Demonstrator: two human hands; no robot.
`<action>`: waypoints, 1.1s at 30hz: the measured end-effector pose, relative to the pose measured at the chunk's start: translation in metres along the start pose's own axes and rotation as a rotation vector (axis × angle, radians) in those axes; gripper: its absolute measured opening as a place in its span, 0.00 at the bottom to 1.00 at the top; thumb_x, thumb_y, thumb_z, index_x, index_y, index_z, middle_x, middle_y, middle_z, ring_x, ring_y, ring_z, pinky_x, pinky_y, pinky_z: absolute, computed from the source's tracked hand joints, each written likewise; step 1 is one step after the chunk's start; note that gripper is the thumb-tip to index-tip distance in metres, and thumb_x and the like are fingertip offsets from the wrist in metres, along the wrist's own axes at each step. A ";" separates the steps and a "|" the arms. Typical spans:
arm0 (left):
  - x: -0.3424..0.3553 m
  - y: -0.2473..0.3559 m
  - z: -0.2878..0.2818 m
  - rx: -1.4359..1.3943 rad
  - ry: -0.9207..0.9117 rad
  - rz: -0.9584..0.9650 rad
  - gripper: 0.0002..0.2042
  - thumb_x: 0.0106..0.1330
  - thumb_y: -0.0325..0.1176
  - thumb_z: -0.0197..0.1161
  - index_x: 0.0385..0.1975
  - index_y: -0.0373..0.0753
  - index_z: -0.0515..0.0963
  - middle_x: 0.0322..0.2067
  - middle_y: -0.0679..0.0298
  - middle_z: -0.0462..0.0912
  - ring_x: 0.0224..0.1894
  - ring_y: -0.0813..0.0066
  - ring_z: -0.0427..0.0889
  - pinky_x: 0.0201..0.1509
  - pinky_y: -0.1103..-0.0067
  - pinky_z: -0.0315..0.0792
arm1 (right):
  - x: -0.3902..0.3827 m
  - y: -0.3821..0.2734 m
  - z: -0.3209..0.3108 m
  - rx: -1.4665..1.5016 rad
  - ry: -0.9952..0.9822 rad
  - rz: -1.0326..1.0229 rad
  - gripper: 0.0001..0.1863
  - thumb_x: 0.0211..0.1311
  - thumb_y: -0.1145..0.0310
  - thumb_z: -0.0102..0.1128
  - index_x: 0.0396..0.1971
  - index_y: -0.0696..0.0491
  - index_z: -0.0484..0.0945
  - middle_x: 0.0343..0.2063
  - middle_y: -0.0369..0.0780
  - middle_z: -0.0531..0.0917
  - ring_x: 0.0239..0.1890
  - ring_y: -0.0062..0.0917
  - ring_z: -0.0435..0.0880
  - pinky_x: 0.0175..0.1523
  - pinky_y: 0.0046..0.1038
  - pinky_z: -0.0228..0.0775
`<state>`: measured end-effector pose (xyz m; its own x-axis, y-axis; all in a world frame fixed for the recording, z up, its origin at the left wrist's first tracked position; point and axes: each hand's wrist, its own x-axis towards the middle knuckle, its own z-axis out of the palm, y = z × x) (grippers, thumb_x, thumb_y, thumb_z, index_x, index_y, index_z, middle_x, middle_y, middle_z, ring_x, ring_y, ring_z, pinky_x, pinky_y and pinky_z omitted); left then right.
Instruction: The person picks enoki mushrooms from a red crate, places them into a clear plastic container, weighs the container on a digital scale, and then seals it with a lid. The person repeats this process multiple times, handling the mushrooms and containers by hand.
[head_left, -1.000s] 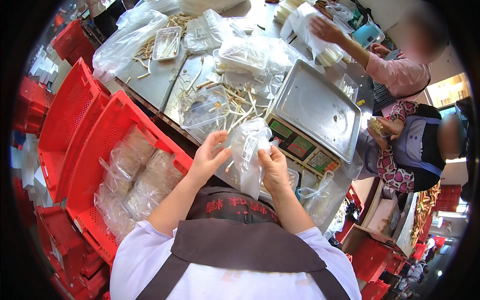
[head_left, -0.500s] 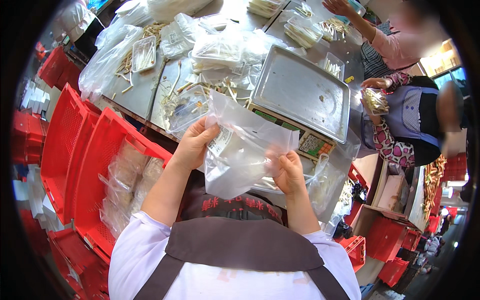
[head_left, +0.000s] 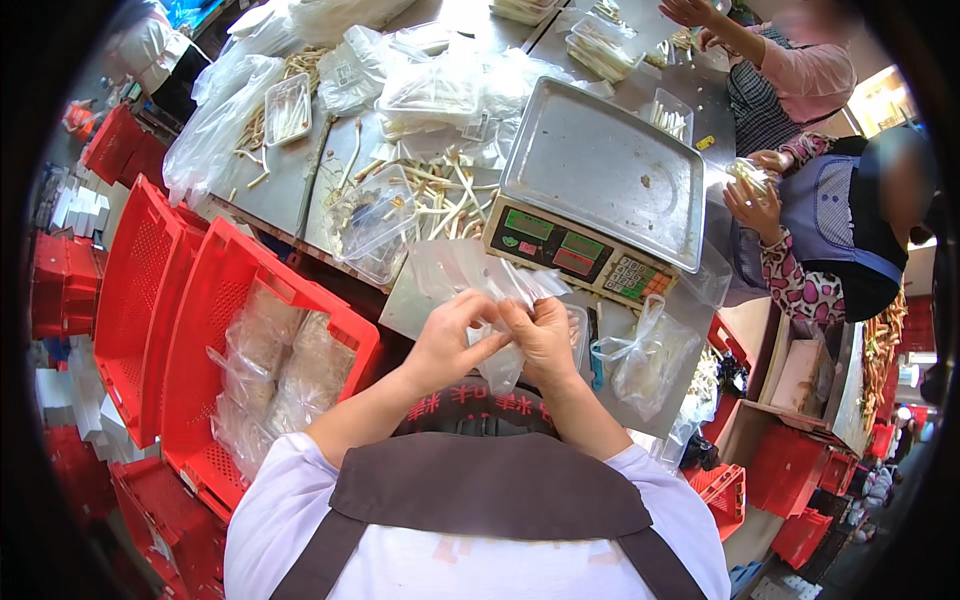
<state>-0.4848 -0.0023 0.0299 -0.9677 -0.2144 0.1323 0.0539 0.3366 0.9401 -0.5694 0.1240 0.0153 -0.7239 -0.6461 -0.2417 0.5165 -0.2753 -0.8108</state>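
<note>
In front of my chest, my left hand (head_left: pixel 452 340) and my right hand (head_left: pixel 543 338) meet at a clear plastic bag (head_left: pixel 445 268). Bunched at its edge, the bag is pinched between the thumb and fingers of my right hand. My left fingers close on the same gathered part, with the left thumb pointing toward the right hand. A clear plastic tray (head_left: pixel 577 330) of pale stalks shows partly behind my right hand. Just beyond the bag stands a weighing scale (head_left: pixel 600 180) with a bare metal pan.
Loose stalks (head_left: pixel 450 205), an empty clear tray (head_left: pixel 375 225) and packed trays (head_left: pixel 430 90) cover the metal table. Red crates (head_left: pixel 240 320) with bagged goods stand left. A knotted bag (head_left: pixel 650 365) lies right. Across the table a co-worker's hands (head_left: pixel 755 195) hold pale stalks; another person stands beyond.
My hands have come together from the two sides of the spread bag and now bunch its edge. The bag sits lower and crumpled, uncovering the scale's panel.
</note>
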 end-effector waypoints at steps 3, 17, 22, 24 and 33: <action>-0.009 -0.013 -0.002 -0.606 0.178 -0.273 0.05 0.61 0.27 0.59 0.33 0.33 0.74 0.33 0.63 0.80 0.36 0.75 0.77 0.42 0.79 0.71 | 0.004 -0.007 -0.017 -0.269 0.104 -0.080 0.07 0.55 0.73 0.65 0.33 0.56 0.77 0.28 0.31 0.80 0.28 0.12 0.75 0.34 0.16 0.66; 0.020 0.042 -0.027 0.450 -0.002 0.295 0.29 0.49 0.27 0.67 0.55 0.42 0.66 0.60 0.55 0.62 0.63 0.53 0.59 0.66 0.67 0.54 | -0.004 -0.054 -0.031 -0.655 -0.339 -0.164 0.13 0.51 0.77 0.67 0.19 0.53 0.69 0.16 0.25 0.66 0.18 0.07 0.62 0.22 0.14 0.53; 0.023 0.012 -0.076 0.422 0.219 0.131 0.04 0.56 0.24 0.61 0.30 0.33 0.74 0.33 0.58 0.77 0.35 0.62 0.78 0.39 0.75 0.72 | 0.013 -0.072 -0.063 -0.562 -0.194 -0.139 0.09 0.56 0.77 0.59 0.38 0.59 0.77 0.31 0.34 0.79 0.34 0.14 0.76 0.41 0.17 0.69; 0.008 0.005 -0.110 0.159 0.435 -0.148 0.04 0.63 0.29 0.59 0.30 0.34 0.76 0.27 0.69 0.74 0.29 0.85 0.71 0.28 0.85 0.67 | 0.024 -0.055 -0.108 -0.715 0.064 -0.147 0.12 0.56 0.76 0.59 0.41 0.60 0.76 0.35 0.36 0.80 0.37 0.16 0.77 0.42 0.20 0.70; -0.011 -0.002 -0.097 -0.374 0.522 -0.211 0.07 0.66 0.33 0.58 0.35 0.37 0.79 0.20 0.79 0.72 0.21 0.93 0.65 0.25 0.90 0.56 | 0.035 -0.003 -0.116 -1.592 -0.450 0.086 0.25 0.42 0.53 0.70 0.30 0.59 0.72 0.34 0.49 0.78 0.42 0.41 0.76 0.45 0.37 0.67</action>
<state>-0.4502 -0.0892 0.0571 -0.7264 -0.6870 -0.0197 0.0496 -0.0810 0.9955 -0.6497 0.1849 -0.0522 -0.3921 -0.8388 -0.3778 -0.6157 0.5444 -0.5697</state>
